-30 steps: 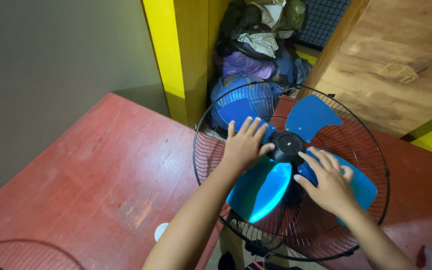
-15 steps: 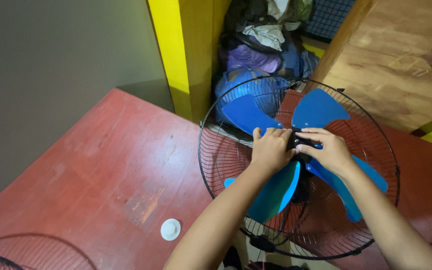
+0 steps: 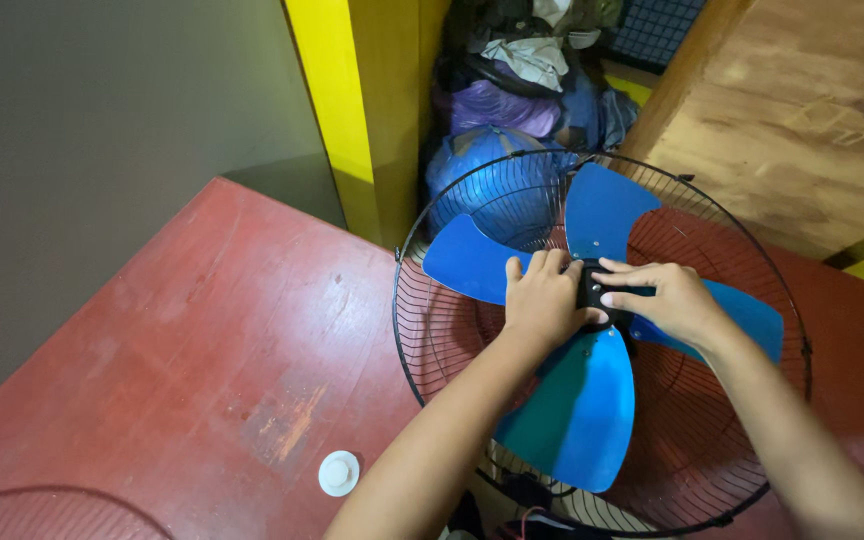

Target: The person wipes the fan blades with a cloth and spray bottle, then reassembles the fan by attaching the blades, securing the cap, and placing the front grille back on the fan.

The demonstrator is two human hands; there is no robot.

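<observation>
left hand [image 3: 544,297] gripping hub [image 3: 592,287] | right hand [image 3: 674,300] gripping hub | fan [image 3: 592,400] lying face-up, axle pointing up

Your blades [image 3: 592,415] look like smooth blue plastic with a bit of sheen, and the hub [image 3: 592,285] under your hands is matt black plastic. The guard [image 3: 422,330] is thin black-coated metal wire. Your worktop [image 3: 202,340] is red-painted, semi-glossy, scuffed and worn pale in patches. The cap [image 3: 338,472] on it is smooth white plastic. The board [image 3: 802,120] on your right is raw, matt plywood, the pile [image 3: 522,90] behind is crumpled cloth and shiny plastic bags.
</observation>
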